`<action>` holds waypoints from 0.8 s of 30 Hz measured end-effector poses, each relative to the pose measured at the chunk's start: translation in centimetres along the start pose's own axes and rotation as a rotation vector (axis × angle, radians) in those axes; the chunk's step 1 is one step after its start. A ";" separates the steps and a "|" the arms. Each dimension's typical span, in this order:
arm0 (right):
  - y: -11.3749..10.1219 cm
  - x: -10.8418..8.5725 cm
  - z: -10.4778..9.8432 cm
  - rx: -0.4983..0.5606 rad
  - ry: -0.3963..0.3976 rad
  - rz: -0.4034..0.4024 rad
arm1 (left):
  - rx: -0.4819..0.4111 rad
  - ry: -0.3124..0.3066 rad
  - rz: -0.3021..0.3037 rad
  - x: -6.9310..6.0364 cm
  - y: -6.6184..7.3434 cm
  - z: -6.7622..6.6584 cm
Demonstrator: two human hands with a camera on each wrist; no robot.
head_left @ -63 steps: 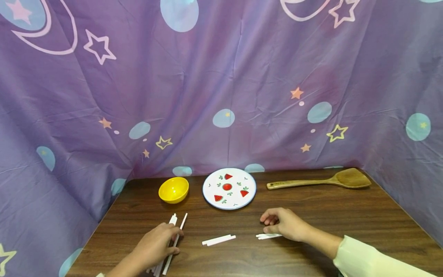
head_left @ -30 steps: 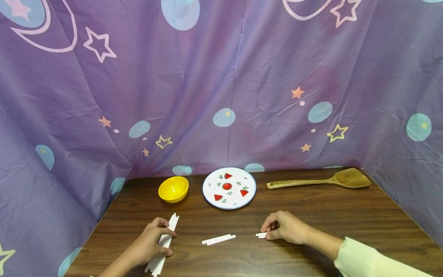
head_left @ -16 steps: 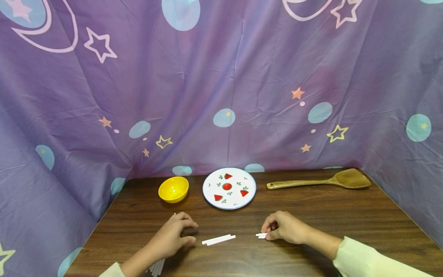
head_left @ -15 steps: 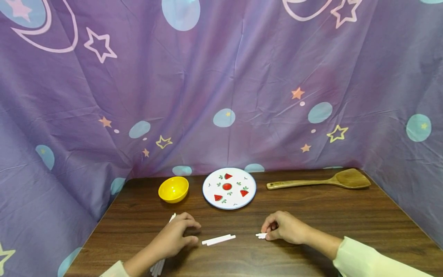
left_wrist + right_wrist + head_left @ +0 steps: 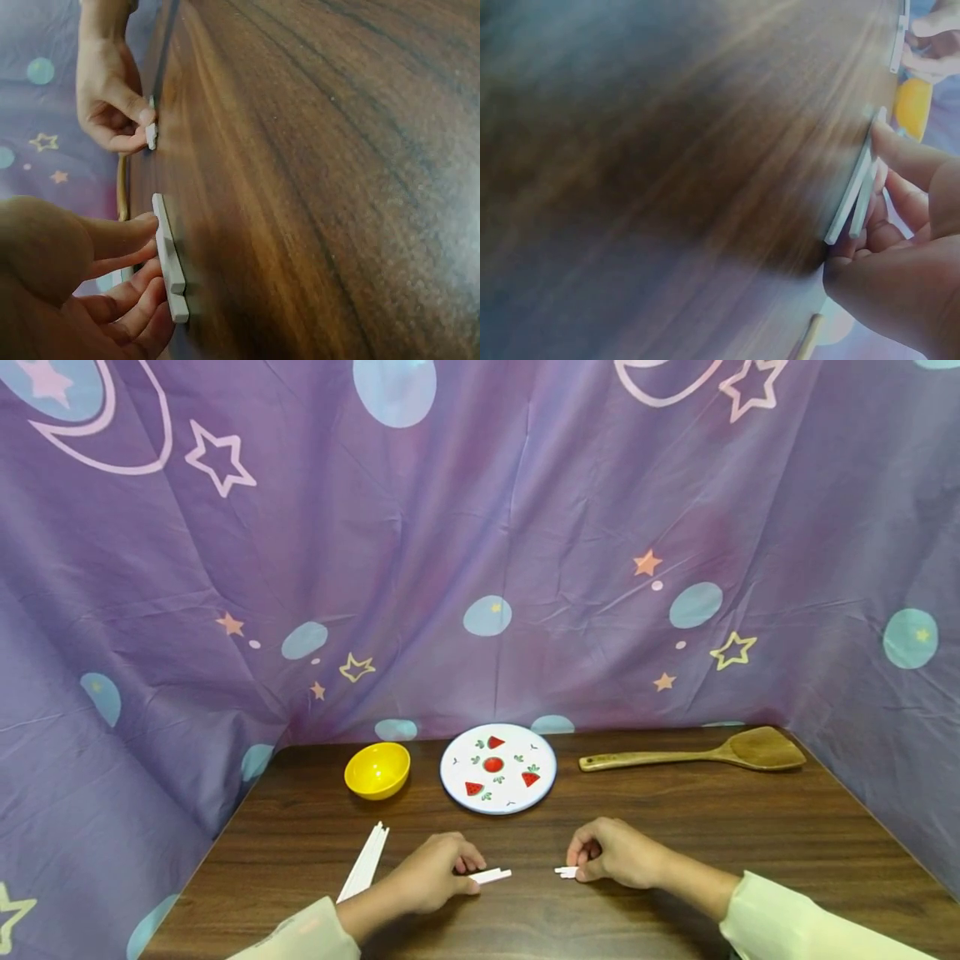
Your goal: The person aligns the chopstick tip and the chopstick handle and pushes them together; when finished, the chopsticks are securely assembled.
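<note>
Near the table's middle my left hand (image 5: 435,872) holds a pair of short white sticks (image 5: 492,876) between thumb and fingers. The left wrist view shows these sticks (image 5: 169,251) lying side by side, one slightly offset, with the thumb (image 5: 124,234) at one end. To the right, my right hand (image 5: 619,853) pinches another small group of short white sticks (image 5: 567,872); mostly the ends show in the head view. In the right wrist view, two sticks (image 5: 850,193) lie along its thumb and fingers. A bundle of longer white sticks (image 5: 366,862) lies left, partly behind my left forearm.
A yellow bowl (image 5: 377,772) stands at the back left of the brown table (image 5: 645,814). Beside it is a white plate (image 5: 517,758) with watermelon prints. A wooden turner (image 5: 761,748) lies at the back right. A purple curtain (image 5: 570,568) hangs behind.
My left hand has gathered a loose long stick into the bundle, let go and moved right to the middle sticks. My right fingers have come down and closed on the right-hand sticks.
</note>
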State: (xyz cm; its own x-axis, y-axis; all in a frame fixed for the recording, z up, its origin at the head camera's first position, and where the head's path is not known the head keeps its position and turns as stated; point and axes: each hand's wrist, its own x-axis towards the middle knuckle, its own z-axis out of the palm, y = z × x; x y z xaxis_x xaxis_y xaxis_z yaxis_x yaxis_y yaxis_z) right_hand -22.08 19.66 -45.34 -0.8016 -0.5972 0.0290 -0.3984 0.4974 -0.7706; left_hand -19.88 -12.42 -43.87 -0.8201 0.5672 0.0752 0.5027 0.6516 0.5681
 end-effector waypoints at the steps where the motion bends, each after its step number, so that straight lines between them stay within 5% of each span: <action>1: 0.0 0.0 0.0 0.003 -0.002 0.000 | 0.017 -0.001 -0.003 0.1 0.2 0.1; 8: 0.0 0.0 0.0 0.001 -0.010 -0.007 | 0.127 -0.017 0.015 0.4 0.6 0.5; 24: -0.3 0.1 0.1 -0.014 -0.011 -0.020 | 0.153 -0.027 0.077 1.0 0.9 0.9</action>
State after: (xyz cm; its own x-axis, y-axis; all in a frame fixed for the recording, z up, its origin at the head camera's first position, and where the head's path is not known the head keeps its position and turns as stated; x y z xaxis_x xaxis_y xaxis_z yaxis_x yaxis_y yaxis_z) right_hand -21.98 19.32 -45.17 -0.7887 -0.6136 0.0372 -0.4202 0.4940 -0.7611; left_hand -20.01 -10.75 -44.00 -0.7709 0.6305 0.0908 0.6014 0.6733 0.4301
